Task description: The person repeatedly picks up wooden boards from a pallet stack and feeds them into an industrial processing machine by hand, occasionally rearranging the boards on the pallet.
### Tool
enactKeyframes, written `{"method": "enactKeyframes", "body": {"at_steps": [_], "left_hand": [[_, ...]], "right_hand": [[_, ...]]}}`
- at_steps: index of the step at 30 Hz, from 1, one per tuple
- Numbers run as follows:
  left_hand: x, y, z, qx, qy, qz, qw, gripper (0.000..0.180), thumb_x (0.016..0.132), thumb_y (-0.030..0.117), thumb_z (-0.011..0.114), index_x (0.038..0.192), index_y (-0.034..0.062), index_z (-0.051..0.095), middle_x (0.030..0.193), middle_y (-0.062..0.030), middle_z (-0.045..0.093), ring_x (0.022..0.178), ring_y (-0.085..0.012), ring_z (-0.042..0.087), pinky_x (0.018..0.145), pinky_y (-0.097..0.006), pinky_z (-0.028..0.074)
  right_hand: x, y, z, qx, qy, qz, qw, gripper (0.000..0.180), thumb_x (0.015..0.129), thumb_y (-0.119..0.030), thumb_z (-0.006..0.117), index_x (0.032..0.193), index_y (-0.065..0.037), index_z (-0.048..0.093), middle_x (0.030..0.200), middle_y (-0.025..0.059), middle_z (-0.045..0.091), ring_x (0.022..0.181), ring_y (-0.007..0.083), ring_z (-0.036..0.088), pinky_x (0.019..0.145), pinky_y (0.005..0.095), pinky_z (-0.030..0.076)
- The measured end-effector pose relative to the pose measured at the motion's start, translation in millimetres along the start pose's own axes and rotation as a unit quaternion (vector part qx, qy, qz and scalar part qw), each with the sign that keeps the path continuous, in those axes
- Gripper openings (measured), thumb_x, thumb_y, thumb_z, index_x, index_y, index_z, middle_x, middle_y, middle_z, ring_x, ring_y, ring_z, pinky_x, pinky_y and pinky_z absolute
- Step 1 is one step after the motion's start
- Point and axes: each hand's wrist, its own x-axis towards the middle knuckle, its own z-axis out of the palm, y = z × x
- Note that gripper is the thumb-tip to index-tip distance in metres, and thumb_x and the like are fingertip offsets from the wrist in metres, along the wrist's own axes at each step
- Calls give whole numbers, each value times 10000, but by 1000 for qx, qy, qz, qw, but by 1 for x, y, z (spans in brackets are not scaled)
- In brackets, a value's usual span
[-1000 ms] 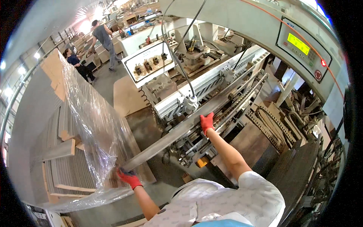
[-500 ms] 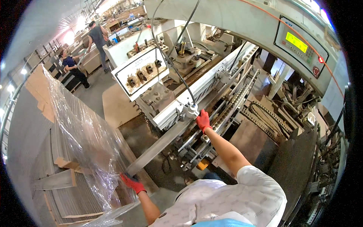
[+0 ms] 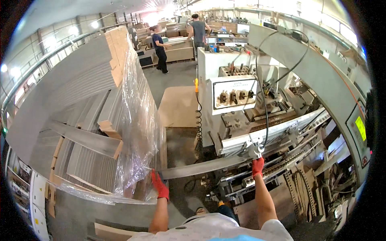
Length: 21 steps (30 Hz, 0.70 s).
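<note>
A: Where to find the long grey strip (image 3: 205, 166)?

B: Low in the middle, bridging the gap between a wrapped stack of boards (image 3: 90, 162) and the machine. Left end at the left hand (image 3: 159, 186); right end lost from view behind the right hand (image 3: 257, 166) and a white clamp fitting (image 3: 255, 150).

A: And the left grip?

B: Red-gloved, fingers stretched out beside the strip's end. Thumb hard to make out, so cannot tell whether pinching or merely touching.

A: The right one?

B: Also red-gloved, curled just below the white clamp fitting. Fingertips hidden; cannot tell whether closed around the strip or only laid against it.

A: Next outward?

B: Above the right hand, an aluminium beam (image 3: 275, 130), with a black hose (image 3: 265, 108) dropping to the fitting. Beside the left hand, clear plastic film (image 3: 138, 120), veiling part of the stack with glare. Below the beam, rails and small parts too cluttered to sort out.

A: Farther off?

B: A white control box (image 3: 234, 95) with dusty knobs; at the right, a control panel (image 3: 360, 128) with a yellow-green screen, seen too slanted to make out. At the back, two people, small: one in a navy top (image 3: 157, 40), one in a grey top (image 3: 198, 32).
</note>
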Motion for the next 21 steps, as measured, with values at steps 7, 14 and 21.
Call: {"method": "enactKeyframes", "body": {"at_steps": [7, 14, 21], "left_hand": [[-1, 15, 2, 171, -13, 44, 984, 574, 927, 269, 648, 1425, 39, 477, 1465, -176, 476, 1386, -341, 384, 1160, -435, 282], [7, 96, 2, 462, -173, 256, 831, 697, 700, 392, 821, 1300, 144, 567, 1338, -177, 516, 1286, -423, 423, 1085, -564, 322], [19, 87, 27, 592, -227, 205, 745, 605, 631, 332, 843, 1157, 165, 596, 1185, -108, 551, 1191, -361, 474, 1003, -616, 342]], "right_hand": [[17, 19, -17, 197, -64, 47, 977, 318, 885, -73, 629, 1191, 8, 597, 1088, 44, 650, 993, 146, 572, 842, 298, 457], [-70, -49, -43, -230, 86, -168, 955, 201, 873, -145, 594, 1064, -82, 602, 996, 144, 620, 963, 370, 614, 799, 456, 498], [-86, -68, -46, -230, 44, -93, 968, 279, 831, -149, 643, 1103, -135, 579, 1026, 130, 631, 939, 394, 618, 774, 487, 500]]}}
